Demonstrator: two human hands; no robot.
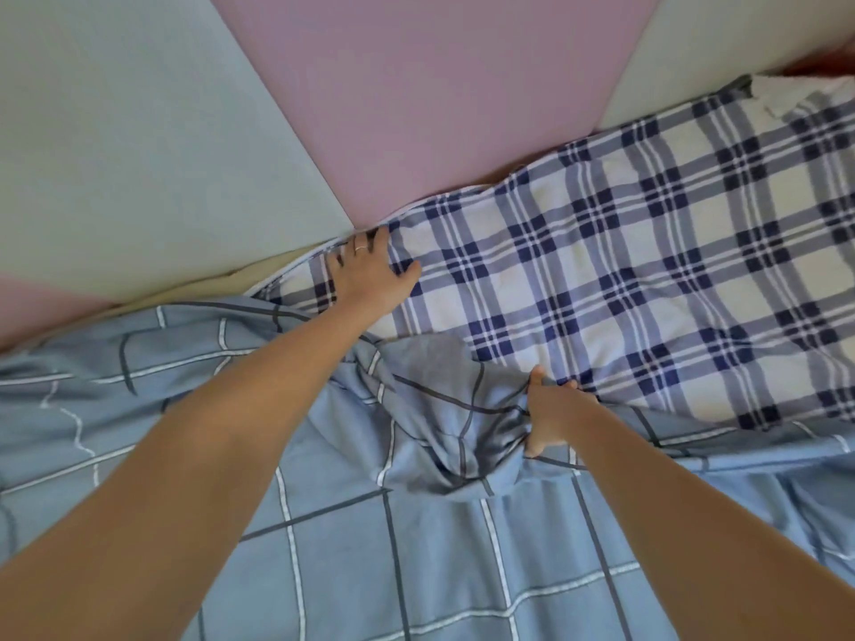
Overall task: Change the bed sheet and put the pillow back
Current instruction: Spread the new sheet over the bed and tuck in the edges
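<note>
A white and navy plaid sheet [624, 279] covers the mattress on the right and runs up to the padded headboard. A light blue sheet with a thin grid pattern [370, 525] lies bunched over the near part of the bed. My left hand [370, 270] lies flat with fingers spread on the plaid sheet's corner, pressing it where the mattress meets the headboard. My right hand [553, 411] grips a bunched fold of the blue sheet at the plaid sheet's edge. No pillow is clearly in view.
The padded headboard has a pale green panel [139, 145], a pink panel [416, 94] and a cream panel [740, 43]. A strip of bare cream mattress [259, 275] shows left of my left hand. Something white and crumpled [782, 92] lies at the far right corner.
</note>
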